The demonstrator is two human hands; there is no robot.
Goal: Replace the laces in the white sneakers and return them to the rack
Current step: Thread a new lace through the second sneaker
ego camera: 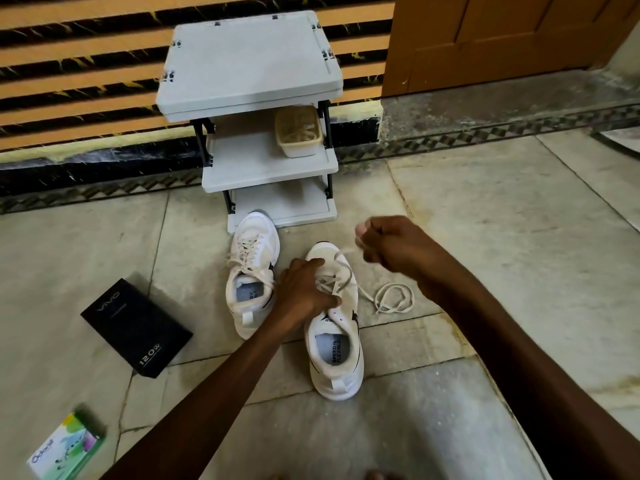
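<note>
Two white sneakers stand on the stone floor in front of the grey rack (266, 161). The left sneaker (252, 271) is laced, its lace ends loose. My left hand (304, 289) lies on the tongue and eyelets of the right sneaker (334, 348), fingers curled over the upper, holding it down. My right hand (391, 244) is raised to the right of the shoe's toe and pinches a white lace (344, 256) that runs down to the eyelets. The lace's other end lies in loops (394, 299) on the floor, right of the shoe.
A small beige basket (299, 133) with laces sits on the rack's middle shelf. A black box (136, 327) lies on the floor to the left, a green packet (65, 448) at bottom left. A wooden door (502, 39) is at upper right.
</note>
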